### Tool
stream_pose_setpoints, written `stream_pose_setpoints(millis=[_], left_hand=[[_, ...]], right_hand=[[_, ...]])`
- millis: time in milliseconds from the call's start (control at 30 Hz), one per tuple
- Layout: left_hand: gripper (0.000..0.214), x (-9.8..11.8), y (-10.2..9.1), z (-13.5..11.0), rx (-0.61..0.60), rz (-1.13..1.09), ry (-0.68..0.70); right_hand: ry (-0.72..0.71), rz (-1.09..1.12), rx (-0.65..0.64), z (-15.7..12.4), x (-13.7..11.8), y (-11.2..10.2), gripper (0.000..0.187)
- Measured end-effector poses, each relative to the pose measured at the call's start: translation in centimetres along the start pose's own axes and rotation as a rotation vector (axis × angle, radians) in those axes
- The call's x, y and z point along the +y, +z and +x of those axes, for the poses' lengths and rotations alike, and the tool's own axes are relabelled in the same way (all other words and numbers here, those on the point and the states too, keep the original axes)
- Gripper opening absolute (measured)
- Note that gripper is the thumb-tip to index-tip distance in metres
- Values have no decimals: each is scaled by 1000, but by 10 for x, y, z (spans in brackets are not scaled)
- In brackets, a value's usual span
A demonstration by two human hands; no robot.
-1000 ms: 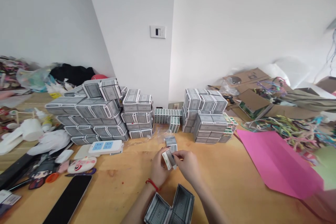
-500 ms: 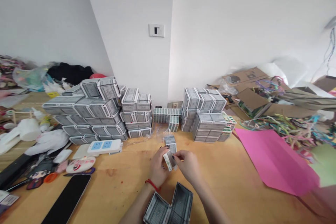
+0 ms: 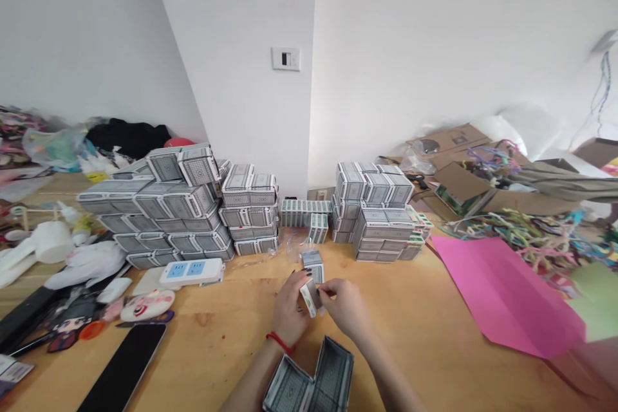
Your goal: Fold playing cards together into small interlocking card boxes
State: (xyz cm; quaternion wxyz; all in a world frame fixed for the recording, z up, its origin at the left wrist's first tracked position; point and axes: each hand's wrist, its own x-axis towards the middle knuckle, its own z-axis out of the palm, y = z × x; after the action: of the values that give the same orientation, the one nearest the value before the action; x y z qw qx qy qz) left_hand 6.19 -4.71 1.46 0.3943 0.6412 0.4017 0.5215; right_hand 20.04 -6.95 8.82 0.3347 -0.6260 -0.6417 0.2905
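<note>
Both my hands meet over the wooden table around one small card box. My left hand, with a red string at the wrist, grips the box from the left. From the right, my right hand pinches the same box with its fingertips. Just beyond the hands stands another small patterned box. Close to me, between my forearms, lies an opened grey patterned carton.
Stacks of grey patterned cartons rise at the left, centre and right by the wall. A white power strip, a black phone and toys lie left. Pink paper, cardboard and coloured strips fill the right.
The hands have stayed together on the small box, shifting it only slightly. The view has drifted a little.
</note>
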Motion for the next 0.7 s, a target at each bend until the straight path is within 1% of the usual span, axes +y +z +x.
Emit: stream_pose_setpoints(millis=[167, 233, 333, 467, 567, 700], left_hand=[[46, -11, 0, 0, -11, 305, 285], [46, -12, 0, 0, -14, 410, 362], [44, -11, 0, 1, -20, 516, 416], [44, -12, -2, 2, 3, 607, 480], [43, -15, -3, 2, 39, 657, 528], [43, -19, -4, 3, 104, 705, 557]], right_hand=[[-16, -106, -49, 0, -2, 1, 29], [-21, -131, -86, 1, -1, -1, 30], [-13, -123, -124, 0, 0, -2, 29], [22, -92, -65, -4, -3, 1, 28], [27, -52, -38, -7, -10, 5, 25], [28, -15, -14, -9, -19, 7, 19]])
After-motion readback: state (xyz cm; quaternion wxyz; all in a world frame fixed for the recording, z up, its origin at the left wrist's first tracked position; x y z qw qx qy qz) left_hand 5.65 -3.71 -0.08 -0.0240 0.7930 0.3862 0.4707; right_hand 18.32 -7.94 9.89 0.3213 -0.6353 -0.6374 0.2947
